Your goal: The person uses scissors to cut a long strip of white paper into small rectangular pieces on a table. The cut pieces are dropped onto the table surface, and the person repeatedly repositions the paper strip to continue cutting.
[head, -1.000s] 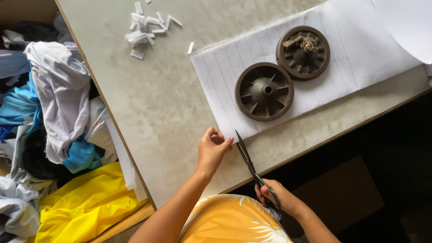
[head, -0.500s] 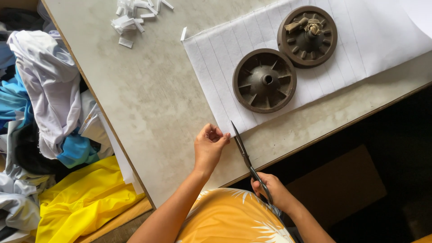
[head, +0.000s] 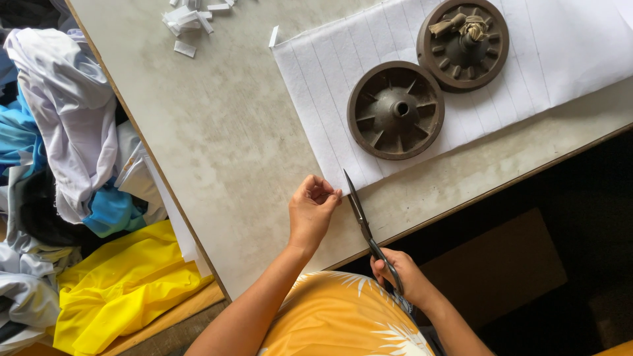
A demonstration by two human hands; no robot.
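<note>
Your right hand [head: 401, 277] grip wraps scissors [head: 364, 224] handles at near surface [head: 224, 145] edge; blades pressed together, long axis pointing far-left. Your left hand [head: 311, 209], fingertips pinched, contents unclear, just left of blade tip.

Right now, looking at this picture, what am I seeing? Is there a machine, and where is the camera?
No machine here: a person works with two bare hands. The camera sits on their head and looks straight down, so the arms reach in from the bottom edge. The right hand holds dark scissors in its grip, blades pointing up toward a white lined sheet. The left hand is curled beside the blades; whether it pinches anything is too small to tell. The sheet lies on a grey table, weighed down by two round dark wheel-like discs. A small heap of white cut strips lies at the top. Left of the table is a pile of coloured cloth.
</note>
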